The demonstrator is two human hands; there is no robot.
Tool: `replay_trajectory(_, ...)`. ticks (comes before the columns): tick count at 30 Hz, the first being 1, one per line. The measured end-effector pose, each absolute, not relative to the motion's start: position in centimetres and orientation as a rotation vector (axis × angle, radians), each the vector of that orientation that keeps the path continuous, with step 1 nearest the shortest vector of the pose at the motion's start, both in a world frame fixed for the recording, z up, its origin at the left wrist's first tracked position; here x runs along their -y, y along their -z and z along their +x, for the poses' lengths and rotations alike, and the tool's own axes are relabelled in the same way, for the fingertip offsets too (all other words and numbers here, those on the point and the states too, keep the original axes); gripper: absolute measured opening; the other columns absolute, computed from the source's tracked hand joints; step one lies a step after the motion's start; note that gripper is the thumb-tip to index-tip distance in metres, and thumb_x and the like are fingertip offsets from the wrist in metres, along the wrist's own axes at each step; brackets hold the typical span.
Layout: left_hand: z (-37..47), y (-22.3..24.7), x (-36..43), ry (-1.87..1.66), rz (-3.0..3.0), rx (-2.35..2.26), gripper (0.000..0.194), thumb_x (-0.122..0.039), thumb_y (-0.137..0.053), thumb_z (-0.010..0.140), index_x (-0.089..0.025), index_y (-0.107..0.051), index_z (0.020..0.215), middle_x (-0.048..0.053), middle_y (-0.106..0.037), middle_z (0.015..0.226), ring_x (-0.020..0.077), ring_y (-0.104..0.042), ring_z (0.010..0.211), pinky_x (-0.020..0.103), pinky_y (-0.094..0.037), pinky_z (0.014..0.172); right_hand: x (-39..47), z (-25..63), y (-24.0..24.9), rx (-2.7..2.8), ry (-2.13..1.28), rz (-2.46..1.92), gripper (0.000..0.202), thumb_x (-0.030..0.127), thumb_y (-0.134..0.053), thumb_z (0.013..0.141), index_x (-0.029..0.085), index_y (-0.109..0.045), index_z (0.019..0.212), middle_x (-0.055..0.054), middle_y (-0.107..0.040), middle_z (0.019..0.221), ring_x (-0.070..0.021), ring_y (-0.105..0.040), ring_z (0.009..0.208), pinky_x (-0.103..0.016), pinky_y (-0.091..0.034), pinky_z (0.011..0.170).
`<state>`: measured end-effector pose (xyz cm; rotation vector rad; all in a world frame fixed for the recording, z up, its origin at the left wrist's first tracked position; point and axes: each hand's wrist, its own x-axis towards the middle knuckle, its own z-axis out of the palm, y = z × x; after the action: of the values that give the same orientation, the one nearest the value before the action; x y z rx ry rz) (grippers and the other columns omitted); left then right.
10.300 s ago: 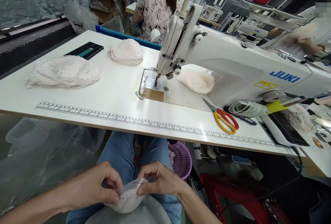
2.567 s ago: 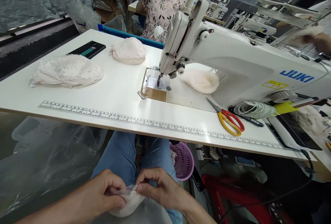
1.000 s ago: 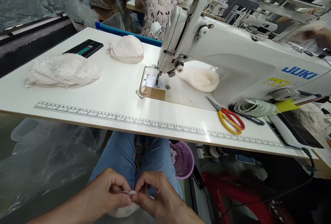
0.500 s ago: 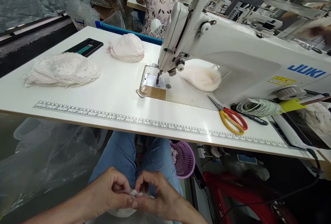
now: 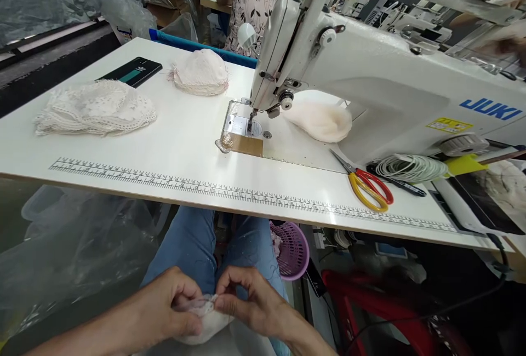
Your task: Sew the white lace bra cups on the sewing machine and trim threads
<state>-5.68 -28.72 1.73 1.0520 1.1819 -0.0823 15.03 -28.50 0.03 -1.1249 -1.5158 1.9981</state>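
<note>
Over my lap, a white lace-edged fabric piece [image 5: 205,324] is pinched between both hands. My left hand [image 5: 175,304] grips its left side, thumb in front and fingers curled behind. At its upper right edge, my right hand [image 5: 250,301] pinches the lace between thumb and forefinger. On the white table [image 5: 181,148] above them lie a stack of white lace pieces [image 5: 98,108] and a smaller pale pink stack [image 5: 200,73]. A padded cream cup [image 5: 322,119] rests under the arm of the white sewing machine [image 5: 357,65].
Yellow-and-red-handled scissors [image 5: 370,189] lie right of the needle, near a coiled cord [image 5: 411,168]. A black phone [image 5: 131,72] sits at the back left. Below the table edge is a purple basket [image 5: 292,252]. Beyond the table, a person [image 5: 257,5] is partly visible.
My hands have moved slightly apart, showing more of the white fabric between them. The fabric's lace edge is now tilted up toward my right fingers. The camera view has shifted a little.
</note>
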Motion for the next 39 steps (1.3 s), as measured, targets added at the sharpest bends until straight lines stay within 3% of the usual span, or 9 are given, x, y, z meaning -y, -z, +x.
replay_trajectory(5,-5.4,-1.6,28.7,0.033,1.056,-1.156,0.024,-0.033,-0.061,0.066,-0.020,-0.043,0.055,-0.010,-0.026,0.050,0.0093,-0.020,0.052,0.025,-0.013,0.048,28.7,14.8,0.1,1.618,-1.946,-1.180,0.043,0.054,-0.078,0.062,0.016,-0.063,0.075,0.004,-0.049,0.064,-0.0102,-0.043,0.062,-0.021,-0.033,0.057)
replay_trajectory(14,-6.0,-1.4,28.9,0.031,1.100,-1.109,0.021,-0.027,-0.055,0.069,-0.020,-0.040,0.056,-0.008,-0.029,0.055,0.0103,-0.027,0.056,0.024,-0.017,0.050,29.2,15.0,0.4,1.790,-1.711,-1.121,0.030,0.046,-0.064,0.082,0.017,-0.061,0.075,0.004,-0.051,0.065,-0.0100,-0.047,0.062,-0.021,-0.034,0.060)
replay_trajectory(21,-6.4,-1.8,28.9,0.046,1.073,-1.145,0.016,-0.032,-0.059,0.067,-0.017,-0.054,0.064,-0.007,-0.037,0.058,0.0110,-0.033,0.059,0.022,-0.021,0.052,28.8,15.4,0.2,1.638,-1.851,-1.129,0.034,0.048,-0.065,0.080,0.016,-0.057,0.072,0.004,-0.047,0.062,-0.0095,-0.043,0.059,-0.020,-0.031,0.054)
replay_trajectory(25,-6.9,-2.9,28.8,0.114,1.137,-1.201,0.009,-0.028,-0.060,0.065,-0.019,-0.060,0.068,-0.004,-0.050,0.071,0.0139,-0.046,0.068,0.020,-0.031,0.057,28.9,15.5,0.4,1.609,-1.876,-1.082,0.036,0.049,-0.064,0.081,0.016,-0.055,0.071,0.004,-0.046,0.062,-0.0092,-0.042,0.059,-0.020,-0.032,0.055)
replay_trajectory(33,-7.2,-3.9,28.5,0.205,1.155,-1.220,0.023,-0.026,-0.057,0.063,-0.020,-0.066,0.083,-0.001,-0.055,0.090,0.0179,-0.054,0.082,0.022,-0.040,0.070,29.1,15.7,0.7,1.542,-1.988,-0.986,0.031,0.045,-0.061,0.084,0.015,-0.056,0.080,-0.002,-0.056,0.076,-0.0132,-0.049,0.071,-0.024,-0.037,0.065)
replay_trajectory(39,-6.4,-4.1,28.0,0.111,1.083,-1.185,0.017,-0.029,-0.065,0.058,-0.018,-0.066,0.072,-0.005,-0.051,0.069,0.0148,-0.047,0.070,0.020,-0.031,0.058,29.0,15.4,0.6,1.540,-2.001,-1.005,0.033,0.048,-0.061,0.083,0.016,-0.057,0.079,0.000,-0.055,0.074,-0.0119,-0.048,0.069,-0.023,-0.037,0.064)
